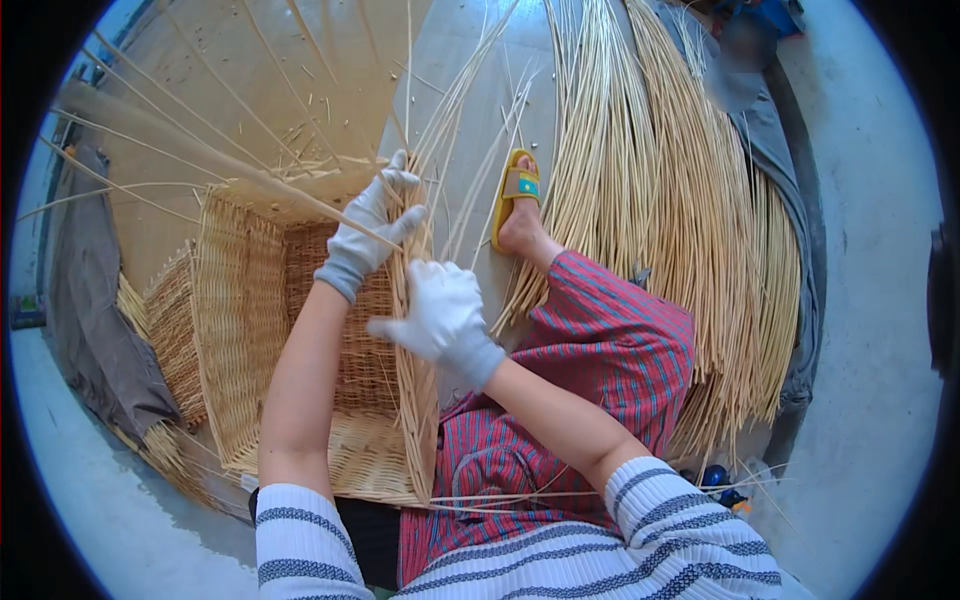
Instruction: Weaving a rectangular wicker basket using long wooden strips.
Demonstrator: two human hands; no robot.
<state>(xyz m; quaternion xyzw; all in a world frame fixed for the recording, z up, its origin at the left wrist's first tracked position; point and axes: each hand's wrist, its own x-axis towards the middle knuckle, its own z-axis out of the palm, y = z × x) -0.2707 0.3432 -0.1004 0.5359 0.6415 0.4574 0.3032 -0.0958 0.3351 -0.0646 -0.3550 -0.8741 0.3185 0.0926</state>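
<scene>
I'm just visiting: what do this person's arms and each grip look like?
The left grip and right grip wear white knit gloves with greyish cuffs. The forearms are bare up to white, ribbed sleeves crossed by dark, patterned bands. No cables show.

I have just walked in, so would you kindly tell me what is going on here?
A person is handling a rectangular, straw-coloured wicker basket. The left hand, in a white knitted glove, is at its right-hand rim, where a long, blurred tan cane reaches that hand. The right hand, gloved alike, is at the same rim, nearer the body; its exact grip is unclear. A broad pile of long, pale stalks lies to the right.
</scene>
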